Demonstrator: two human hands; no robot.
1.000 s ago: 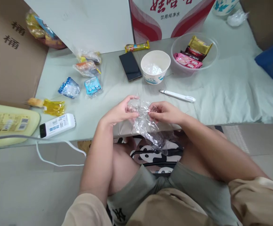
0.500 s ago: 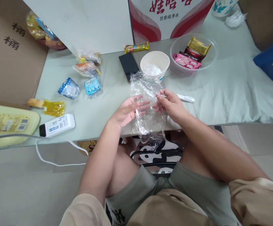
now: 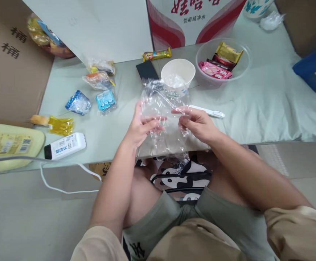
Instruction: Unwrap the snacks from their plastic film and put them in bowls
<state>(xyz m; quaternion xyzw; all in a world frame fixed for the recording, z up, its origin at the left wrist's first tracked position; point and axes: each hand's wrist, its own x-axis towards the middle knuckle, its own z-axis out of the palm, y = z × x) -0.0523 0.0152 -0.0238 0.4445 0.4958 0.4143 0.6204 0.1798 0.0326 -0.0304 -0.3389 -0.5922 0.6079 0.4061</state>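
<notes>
A crinkled clear plastic bag [image 3: 163,108] is held spread out above the near edge of the table [image 3: 255,105]. My left hand [image 3: 141,125] grips its left side, with fingers partly inside the plastic. My right hand [image 3: 197,121] pinches the bag's right edge between thumb and fingers. Just beyond the bag stand a white paper bowl [image 3: 178,74] with clear plastic in it and a black phone [image 3: 147,69], partly hidden by the bag. A white pen-shaped tool [image 3: 210,111] lies right behind my right hand.
A clear bowl [image 3: 223,59] of wrapped snacks sits at the back right, a yellow snack bar [image 3: 157,54] beside a red-and-white carton [image 3: 190,18]. Several small packets [image 3: 103,90] lie at the left. A white charger [image 3: 64,145], a yellow bottle [image 3: 8,145] and cardboard [image 3: 11,65] fill the left edge.
The bag was bunched low between both hands; both hands rose and pulled it open, and it now stands spread wider, covering part of the phone and bowl.
</notes>
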